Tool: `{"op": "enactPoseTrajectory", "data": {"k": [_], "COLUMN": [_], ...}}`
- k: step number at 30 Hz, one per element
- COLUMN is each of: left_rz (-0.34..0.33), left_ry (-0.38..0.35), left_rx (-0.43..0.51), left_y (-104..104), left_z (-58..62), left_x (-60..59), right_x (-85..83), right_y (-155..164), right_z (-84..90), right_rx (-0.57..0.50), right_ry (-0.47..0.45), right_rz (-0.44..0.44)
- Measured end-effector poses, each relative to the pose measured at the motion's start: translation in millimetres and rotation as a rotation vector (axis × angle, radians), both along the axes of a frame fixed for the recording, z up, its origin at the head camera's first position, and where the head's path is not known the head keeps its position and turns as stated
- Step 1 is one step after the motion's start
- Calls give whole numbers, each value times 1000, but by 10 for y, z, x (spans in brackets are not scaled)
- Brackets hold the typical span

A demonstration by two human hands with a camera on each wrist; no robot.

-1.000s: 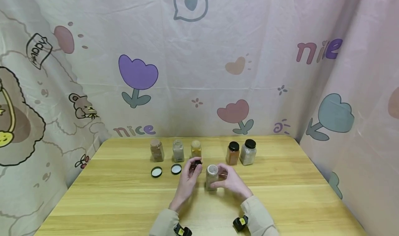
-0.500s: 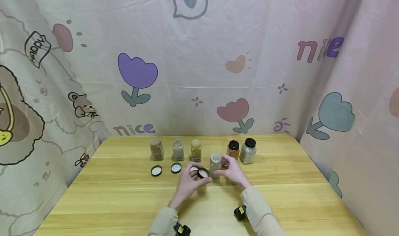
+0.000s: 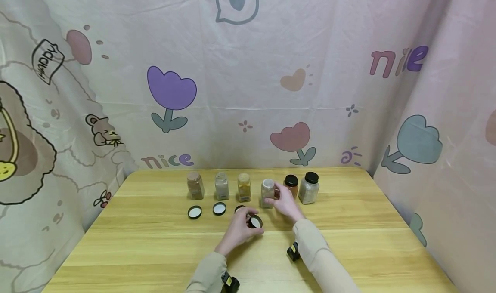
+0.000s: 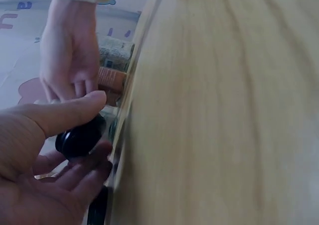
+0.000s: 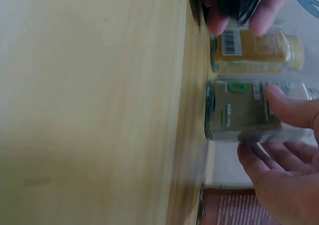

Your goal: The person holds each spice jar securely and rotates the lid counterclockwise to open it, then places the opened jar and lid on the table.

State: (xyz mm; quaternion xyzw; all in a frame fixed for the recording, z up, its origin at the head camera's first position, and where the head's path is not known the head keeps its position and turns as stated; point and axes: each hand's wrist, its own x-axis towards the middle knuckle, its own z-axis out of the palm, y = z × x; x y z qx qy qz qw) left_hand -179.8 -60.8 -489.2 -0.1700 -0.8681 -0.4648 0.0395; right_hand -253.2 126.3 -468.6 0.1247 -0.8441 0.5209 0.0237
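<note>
My right hand [image 3: 286, 202] grips a glass spice jar [image 3: 267, 195] of grey-brown powder between thumb and fingers. The jar stands upright without a black lid, to the right of an uncapped yellow spice jar [image 3: 244, 187]. In the right wrist view, the label of the held spice jar [image 5: 239, 110] shows clearly. Nearer the front, my left hand [image 3: 239, 229] pinches a black lid [image 3: 255, 222], its white inside facing up, just above the table. Behind those fingers lies another black lid [image 3: 240, 208], partly hidden. The left wrist view shows the pinched lid [image 4: 82, 138] between thumb and fingers.
An uncapped brown spice jar [image 3: 195, 186] and pale spice jar [image 3: 221, 186] stand at the back left. Before them lie two lids, a left one [image 3: 194, 212] and a right one [image 3: 219, 208]. Black-capped orange [image 3: 291, 185] and white [image 3: 309, 189] jars stand right. A patterned curtain [image 3: 232, 78] hangs behind.
The right hand has moved the spice jar back from the front into line with the other jars. My left hand has turned the lid white side up and moved slightly right and nearer.
</note>
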Motion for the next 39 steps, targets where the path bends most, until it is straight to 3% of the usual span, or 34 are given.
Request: {"op": "enactPoseTrajectory", "data": {"k": [10, 25, 33, 39], "left_rz": [-5, -9, -3, -8], "left_ry": [93, 46, -20, -11], "left_rx": [-58, -106, -126, -142], "left_y": [100, 184, 258, 284], "left_z": [-20, -4, 7, 15], "left_x": [-51, -126, -189, -209], "right_x": [-51, 55, 161, 170], "right_y": [-90, -53, -2, 39], "right_z": [7, 103, 106, 79], "right_rx": [32, 82, -13, -132], "right_ry": [18, 27, 240, 352], "right_rz": [-16, -70, -94, -138]}}
